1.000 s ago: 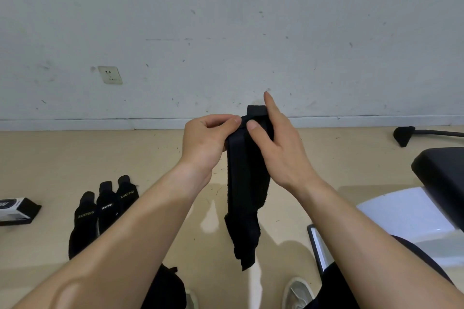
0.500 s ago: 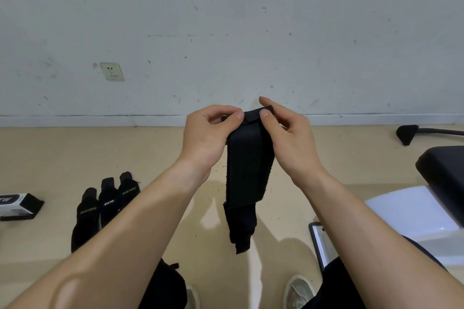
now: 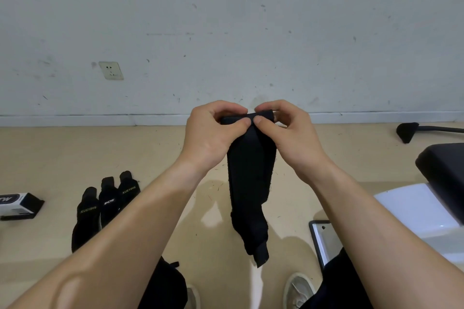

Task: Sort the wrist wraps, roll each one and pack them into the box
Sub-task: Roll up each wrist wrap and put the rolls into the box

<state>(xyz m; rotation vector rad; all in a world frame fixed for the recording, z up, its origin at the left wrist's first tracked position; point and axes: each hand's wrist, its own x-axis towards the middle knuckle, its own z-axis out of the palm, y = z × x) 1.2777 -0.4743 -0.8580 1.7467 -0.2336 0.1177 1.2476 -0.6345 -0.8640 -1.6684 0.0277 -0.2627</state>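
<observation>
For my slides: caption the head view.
Left hand and right hand pinch the top of a hanging wrist wrap; three wraps and a box lie on the floor.

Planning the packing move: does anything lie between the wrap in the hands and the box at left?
Yes: three black wraps lie side by side on the floor between the held wrap, pinched at its top by the left hand and right hand, and the box. They lie low, so carrying over them should probably work.
</observation>
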